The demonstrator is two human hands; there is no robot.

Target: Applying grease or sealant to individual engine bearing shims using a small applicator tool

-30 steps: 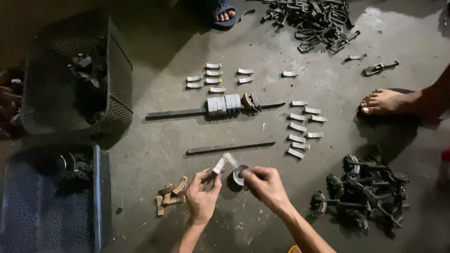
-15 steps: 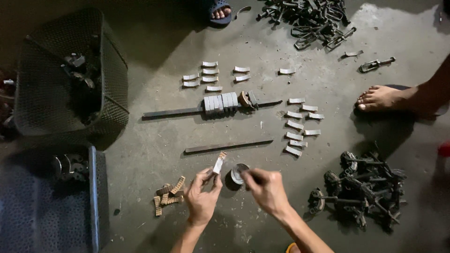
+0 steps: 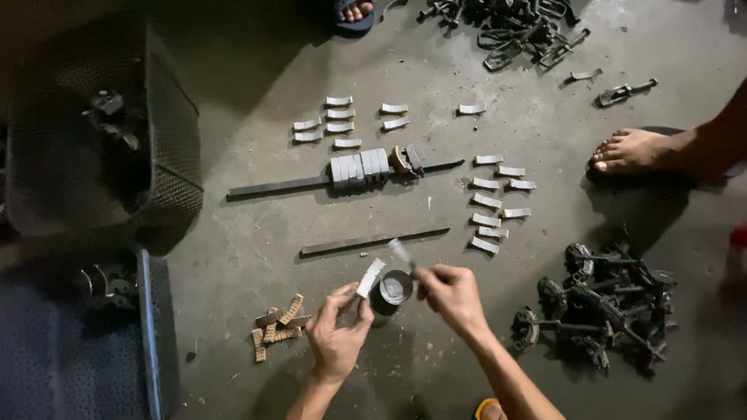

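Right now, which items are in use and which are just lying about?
In hand:
- left hand holds curved pale piece
- right hand holds small brush
- small tin between them

Lying about:
- scrap pile
- black basket
- dark assemblies

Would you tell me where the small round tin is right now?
In the head view, the small round tin sits on the floor low in the middle, between the left hand and right hand.

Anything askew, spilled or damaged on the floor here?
Nothing spilled. Pale curved pieces lie in loose rows; brown pieces sit jumbled by the left hand. Right hand holds a brush over the small tin.
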